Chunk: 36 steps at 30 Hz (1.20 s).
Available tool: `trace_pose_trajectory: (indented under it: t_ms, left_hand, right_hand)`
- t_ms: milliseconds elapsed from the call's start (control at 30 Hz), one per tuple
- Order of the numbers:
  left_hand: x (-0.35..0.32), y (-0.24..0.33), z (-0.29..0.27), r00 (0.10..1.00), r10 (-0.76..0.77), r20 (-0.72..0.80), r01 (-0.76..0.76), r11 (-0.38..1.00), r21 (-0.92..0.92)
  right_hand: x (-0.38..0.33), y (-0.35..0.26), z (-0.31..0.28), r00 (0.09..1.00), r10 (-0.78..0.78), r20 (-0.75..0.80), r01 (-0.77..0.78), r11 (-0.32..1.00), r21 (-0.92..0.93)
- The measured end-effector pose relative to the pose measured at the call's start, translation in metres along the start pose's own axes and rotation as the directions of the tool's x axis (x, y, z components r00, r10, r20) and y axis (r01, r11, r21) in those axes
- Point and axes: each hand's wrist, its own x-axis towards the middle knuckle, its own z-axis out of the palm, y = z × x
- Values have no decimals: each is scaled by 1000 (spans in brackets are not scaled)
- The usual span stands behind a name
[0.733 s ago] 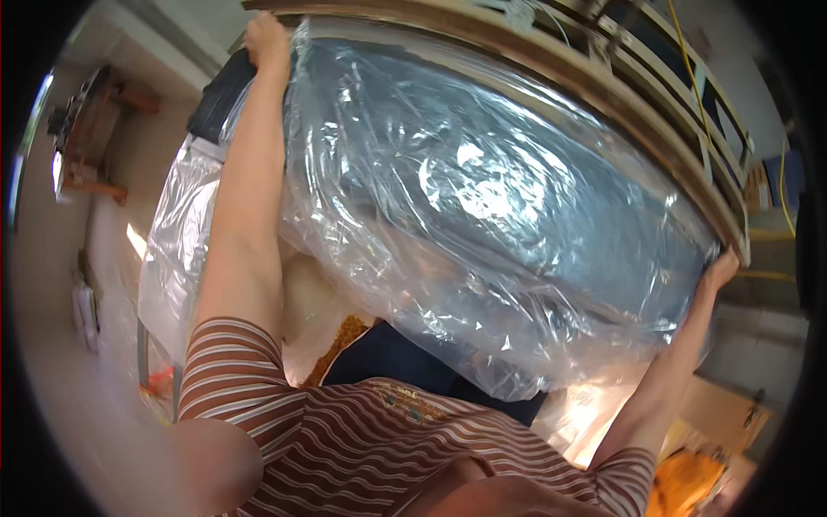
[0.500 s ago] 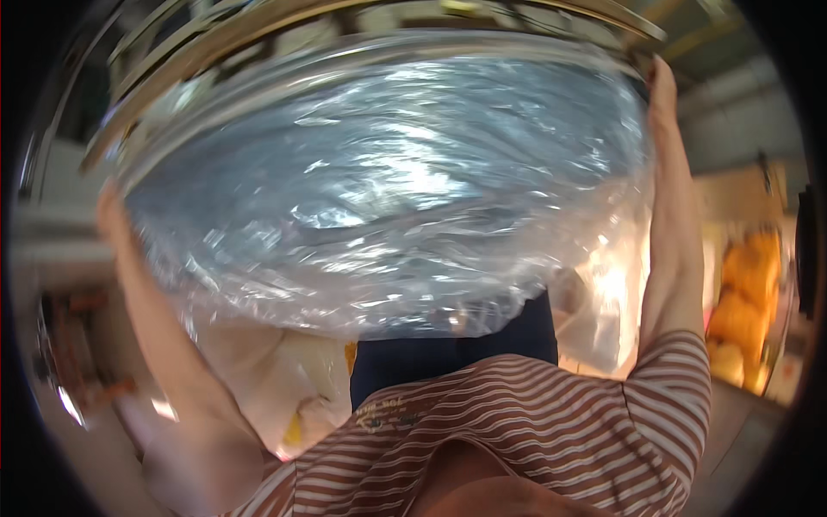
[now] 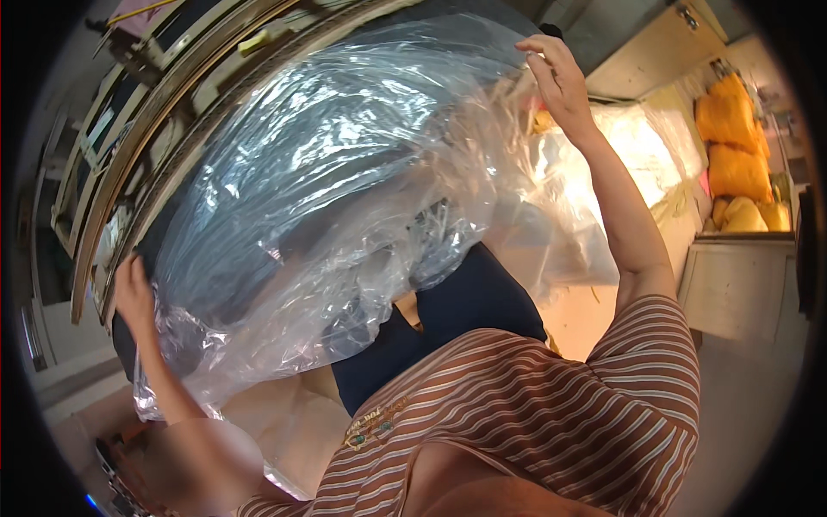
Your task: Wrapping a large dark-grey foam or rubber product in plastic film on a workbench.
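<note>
A wide sheet of clear, crinkled plastic film [image 3: 319, 146] spreads in front of me over a dark surface [image 3: 125, 345] and hangs down over my lap. At its far right end is my right hand [image 3: 560, 82], raised, with fingers bent and apart; they touch or nearly touch the film's edge. My left hand [image 3: 135, 297] is at the left end, its fingers stretched out along the dark edge beside the film. Nothing shows gripped in either hand. What the dark surface belongs to is hidden under the film.
A long curved wooden rail [image 3: 164, 164] of a frame runs along the far left side, with a small yellow piece [image 3: 254, 41] on it. Bright translucent plastic [image 3: 637, 155] lies at right. Beyond it, orange bundles [image 3: 736, 155] sit on a pale cabinet [image 3: 736, 289].
My view has turned, so the film and rail now slant up to the right. The film has sunk lower over my lap. My right hand's fingers have come apart at its end.
</note>
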Motion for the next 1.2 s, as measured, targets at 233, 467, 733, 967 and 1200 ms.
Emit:
trace_pose_trajectory:
  t_ms: [233,467,733,967,1200]
  left_hand:
    - [8,134,49,972,124,-198,-171,956,-238]
    - [-42,82,18,991,-69,-118,39,970,-240]
    - [-78,48,-4,978,-157,-138,115,954,-276]
    - [-82,37,1,972,-161,-168,89,924,-372]
    - [-83,35,-1,968,-201,-152,138,929,-345]
  right_hand:
    - [-10,-16,26,984,-56,171,26,985,171]
    - [44,7,64,905,278,323,-96,872,-480]
    - [65,24,62,878,353,324,-163,856,-491]
    - [-25,53,1,834,543,103,-530,734,424]
    - [-54,34,21,735,577,356,-672,551,495]
